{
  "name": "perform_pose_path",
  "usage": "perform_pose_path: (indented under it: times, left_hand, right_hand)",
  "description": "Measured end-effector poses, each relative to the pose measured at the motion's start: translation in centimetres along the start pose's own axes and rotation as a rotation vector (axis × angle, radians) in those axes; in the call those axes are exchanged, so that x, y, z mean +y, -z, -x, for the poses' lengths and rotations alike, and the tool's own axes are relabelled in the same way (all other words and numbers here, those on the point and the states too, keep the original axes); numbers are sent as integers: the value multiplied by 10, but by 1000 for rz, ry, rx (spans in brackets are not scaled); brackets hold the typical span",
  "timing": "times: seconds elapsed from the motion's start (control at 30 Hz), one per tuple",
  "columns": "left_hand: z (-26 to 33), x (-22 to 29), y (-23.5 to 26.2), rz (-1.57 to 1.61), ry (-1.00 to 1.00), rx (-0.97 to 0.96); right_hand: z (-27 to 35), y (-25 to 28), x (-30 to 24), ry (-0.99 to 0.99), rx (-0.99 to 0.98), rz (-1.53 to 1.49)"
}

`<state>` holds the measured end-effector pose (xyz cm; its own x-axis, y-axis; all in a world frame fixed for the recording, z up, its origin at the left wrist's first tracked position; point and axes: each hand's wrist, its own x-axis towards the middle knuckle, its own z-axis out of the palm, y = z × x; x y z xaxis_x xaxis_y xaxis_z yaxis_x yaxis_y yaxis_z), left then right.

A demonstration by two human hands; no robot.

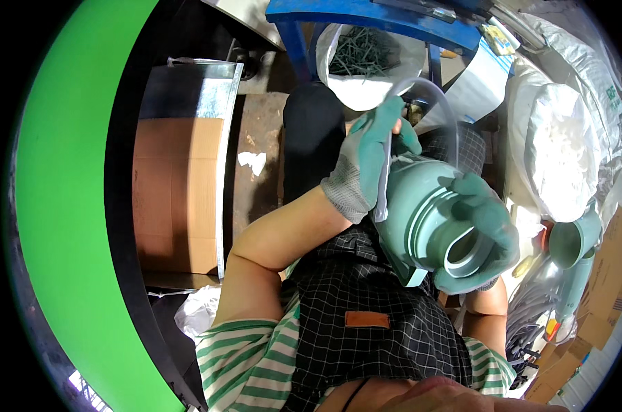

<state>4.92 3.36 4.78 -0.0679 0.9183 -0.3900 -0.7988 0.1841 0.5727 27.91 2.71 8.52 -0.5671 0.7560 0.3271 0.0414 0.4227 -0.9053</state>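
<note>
Both my hands wear grey-and-green gloves. A sea-green plastic vessel [408,196] with a round ringed neck and an oval opening lies tilted over my lap, its mouth toward the lower right. My right hand [488,230] is closed around the neck, fingers curled at the rim of the opening. Beside the vessel's upper left, my left hand [372,154] is raised and closed on a pale translucent strip [455,127]. The strip arches over to the right and down toward the vessel; a straight pale length hangs below the fist. Whether its far end joins the vessel is hidden.
A white sack [372,89] of dark green strips sits under a blue stool [386,15]. To the right are a bag of white parts [565,154], a green plastic cup [570,240] and cardboard [609,275]. A brown carton [177,196] and bright green surface [64,192] are left.
</note>
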Motion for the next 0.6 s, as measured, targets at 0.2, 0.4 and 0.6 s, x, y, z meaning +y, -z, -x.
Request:
perform_pose_path:
  times: [0.2, 0.4, 0.6]
  left_hand:
    - [14, -30, 9, -100, -317, -221]
    - [44, -16, -3, -326, -705, -535]
    - [61, -16, -31, -733, -1368, -1021]
  right_hand:
    - [1, 12, 10, 127, -140, 114]
    - [-4, 9, 3, -12, -127, 126]
    - [-6, 9, -7, -64, -113, 36]
